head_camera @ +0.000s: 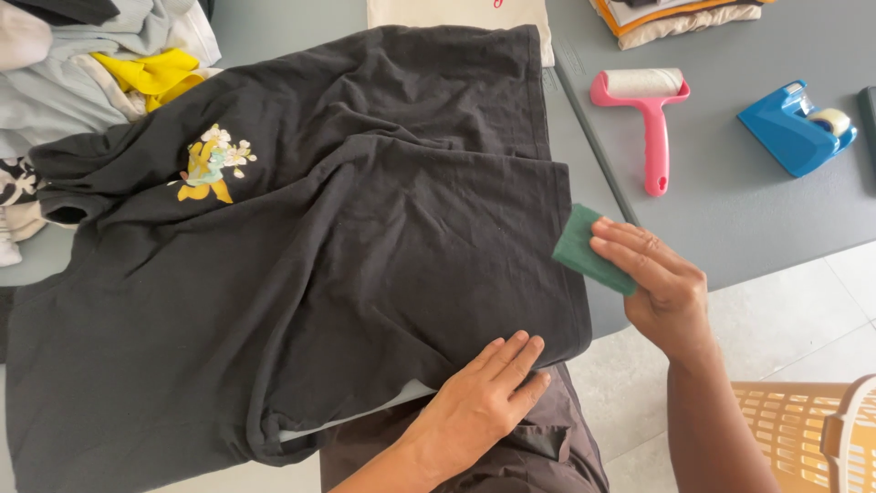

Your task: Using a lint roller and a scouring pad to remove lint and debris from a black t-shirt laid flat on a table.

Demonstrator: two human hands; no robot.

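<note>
A black shirt (347, 256) lies spread across the grey bench (730, 201) in front of me, creased, with a small flower print (212, 164) near its upper left. Its hem hangs over the near edge of the bench.

My left hand (484, 397) rests flat on the hem at the near edge, fingers (511, 356) straight and together, holding nothing, only pressing the cloth down.

My right hand (662, 288) is at the shirt's right edge. Its fingers (630, 251) are curled lightly over a green pad (584, 245), a small flat rectangle, pinching it from above. The pad touches the shirt's side edge, lying half over the bench.

Further right on the bench, well apart from the shirt, lies a pink lint roller (650, 119) with a white roll, its handle pointing toward me. Beyond it sits a blue tape dispenser (792, 130).

At the far edge are folded clothes (675, 16) and a cream cloth (456, 16) tucked under the shirt's top. A heap of clothes (100, 64), with something yellow in it, lies at the upper left, touching the shirt's sleeve.

Below right, on the tiled floor (794, 310), a tan plastic basket (812, 429) shows
</note>
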